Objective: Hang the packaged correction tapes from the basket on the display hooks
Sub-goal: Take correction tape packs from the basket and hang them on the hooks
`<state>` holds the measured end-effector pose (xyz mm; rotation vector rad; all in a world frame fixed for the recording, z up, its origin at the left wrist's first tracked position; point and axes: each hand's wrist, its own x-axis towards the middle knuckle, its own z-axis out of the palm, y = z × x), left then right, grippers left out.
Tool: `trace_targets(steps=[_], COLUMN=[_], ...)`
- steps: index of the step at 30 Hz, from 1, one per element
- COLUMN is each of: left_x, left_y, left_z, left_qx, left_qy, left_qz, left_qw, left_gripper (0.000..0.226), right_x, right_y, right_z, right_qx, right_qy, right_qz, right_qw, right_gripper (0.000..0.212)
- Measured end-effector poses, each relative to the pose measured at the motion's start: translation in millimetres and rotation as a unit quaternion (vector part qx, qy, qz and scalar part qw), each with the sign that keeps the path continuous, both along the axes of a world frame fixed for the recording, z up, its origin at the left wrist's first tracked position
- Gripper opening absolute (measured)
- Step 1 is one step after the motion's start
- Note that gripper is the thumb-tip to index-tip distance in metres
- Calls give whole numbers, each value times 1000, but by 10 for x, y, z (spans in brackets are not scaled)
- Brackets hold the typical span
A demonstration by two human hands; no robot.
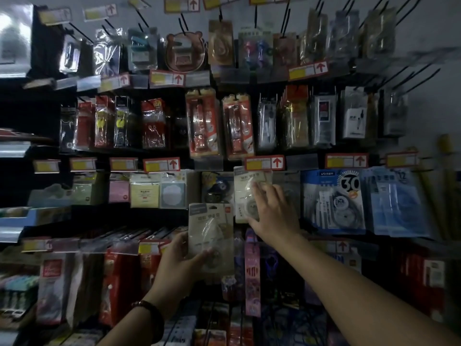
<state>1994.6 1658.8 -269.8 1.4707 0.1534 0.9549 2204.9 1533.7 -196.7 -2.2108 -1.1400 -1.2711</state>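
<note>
On the display wall: rows of black hooks (257, 13) carry packaged stationery against a pale wall (429, 116), with red-and-yellow price tags (264, 163) on rails under the rows.
Room: dim; the far-left shelves (15, 148) and the lowest rows sink into shadow, and the edges of the view are blurred.
Left hand (179, 263): low and near the centre, its grip pinching the held pack (210, 236) at its lower left, thumb on the front.
Held pack: a pale correction tape package, upright, out in front of the lower rows, just left of and below the second pack (245, 193).
Right hand (272, 211): higher and to the right, grip spread, fingers laid on the front of the second pack, thumb by its lower edge.
Second pack: same pale kind, upright just under a price tag; whether it sits on a hook cannot be told.
Neighbours: blue correction tape packs (334, 201) hang to the right, sticky notes (144, 193) to the left.
Left wrist: a dark bead bracelet (149, 313).
</note>
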Motion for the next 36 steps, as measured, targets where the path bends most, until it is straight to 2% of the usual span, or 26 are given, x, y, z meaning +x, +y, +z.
trace_targets(steps=[4,11,13,16,19,22,24,28,31,33,36], left_x=[-33,3,45,115,225,341,392,432,428,408,375], left_y=[-2,26,45,67,63,40,3,-73,-83,-42,19], left_z=[16,10,4,2,16,32,45,107,140,103,16], left_qx=[4,-2,-3,-13,-13,-10,0,27,108,213,332], left_qy=[-6,1,-1,-2,2,-10,-14,-10,41,91,141], left_qz=[-25,-20,-14,-13,-20,-25,-39,-64,6,79,132], left_qw=[1000,1000,1000,1000,1000,1000,999,998,993,970,923], left_gripper=[57,63,58,48,45,45,48,41,48,57,64], right_x=[3,-25,-65,-192,-388,-536,-585,-537,-393,-276,-123], right_y=[35,36,-7,-98,-188,-231,-237,-273,-298,-294,-244], right_z=[-16,-18,-43,-150,-295,-436,-498,-475,-387,-305,-178], right_qx=[12,-27,-20,14,-43,-101,-100,-62,-51,-44,-41], right_qy=[27,36,30,-26,-52,-53,-41,-14,-9,1,1], right_qz=[-9,-21,1,96,184,184,177,174,147,118,85], right_qw=[1000,999,999,995,981,976,978,983,988,992,996], right_gripper=[99,93,82,62,81,105,108,96,92,92,92])
